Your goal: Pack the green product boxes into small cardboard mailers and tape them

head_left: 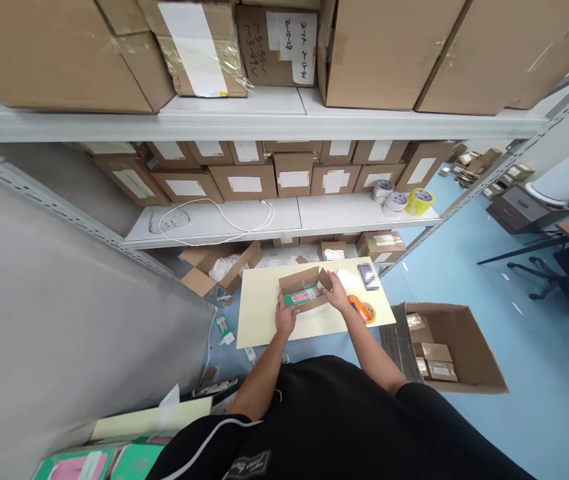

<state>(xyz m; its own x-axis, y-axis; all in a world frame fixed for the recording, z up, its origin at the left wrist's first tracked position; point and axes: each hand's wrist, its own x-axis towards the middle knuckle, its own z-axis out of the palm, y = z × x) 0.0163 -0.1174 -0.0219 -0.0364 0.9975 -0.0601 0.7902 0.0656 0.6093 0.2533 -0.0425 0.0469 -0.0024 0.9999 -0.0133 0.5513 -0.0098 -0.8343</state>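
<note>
A small open cardboard box (298, 277) rests on the pale yellow board (259, 287) in front of me. Inside it lies a green and pink package (302, 296). My left hand (285, 316) grips the box's near left corner, fingers along its side. At the right end, my right hand (335, 292) holds the box by its flap, with fingertips reaching over the rim near the package; their exact contact is partly hidden. Just right of my right forearm lies an orange tape dispenser (359, 308) with a yellow roll. White paper (348, 280) and a blurred dark item (368, 276) lie beyond it.
A metal shelf (244, 223) crosses ahead, holding cartons, a white cable and tape rolls (418, 201). An open carton (469, 333) with small boxes stands right on the floor. Another open carton (199, 277) sits at the left. Green packages (134, 460) lie at lower left.
</note>
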